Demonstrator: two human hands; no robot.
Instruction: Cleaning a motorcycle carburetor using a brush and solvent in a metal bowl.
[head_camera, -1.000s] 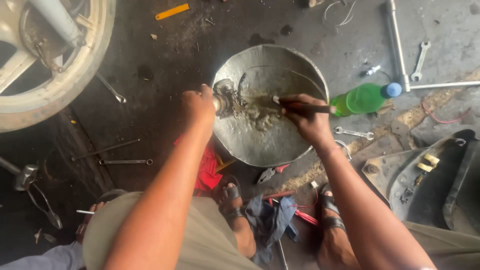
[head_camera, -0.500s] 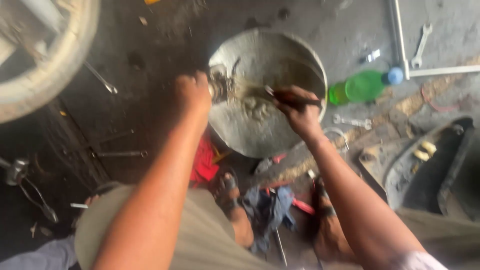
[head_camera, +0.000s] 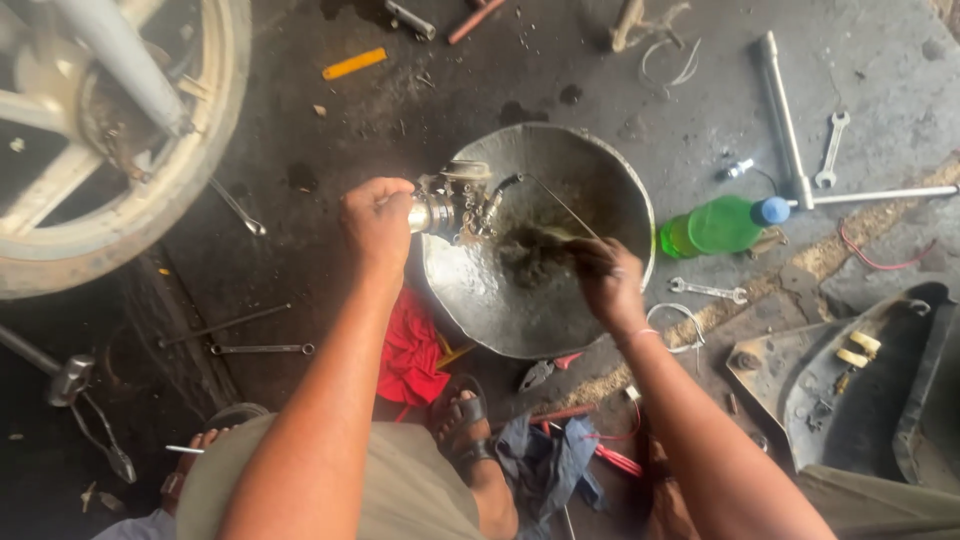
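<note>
A round metal basin (head_camera: 600, 170) with dirty liquid sits on the oily floor in front of me. My left hand (head_camera: 377, 222) grips a grimy metal engine part (head_camera: 455, 203) at the basin's left rim, tilted over the liquid. My right hand (head_camera: 610, 283) is closed on a dark brush (head_camera: 545, 248) whose bristles reach toward the part above the basin's middle. A thin wire or cable (head_camera: 560, 200) runs from the part across the basin.
A wheel (head_camera: 120, 140) fills the top left. A green bottle with blue cap (head_camera: 720, 225), wrenches (head_camera: 830, 148) and a long cross wrench (head_camera: 785, 120) lie right of the basin. A red rag (head_camera: 412, 350), spanners (head_camera: 260, 349), black plastic cover (head_camera: 870, 390) and my sandalled foot (head_camera: 465, 420) are near.
The right hand has drawn back from the basin's upper right toward its lower right with the brush. The left hand keeps the part at the rim. The camera shifted.
</note>
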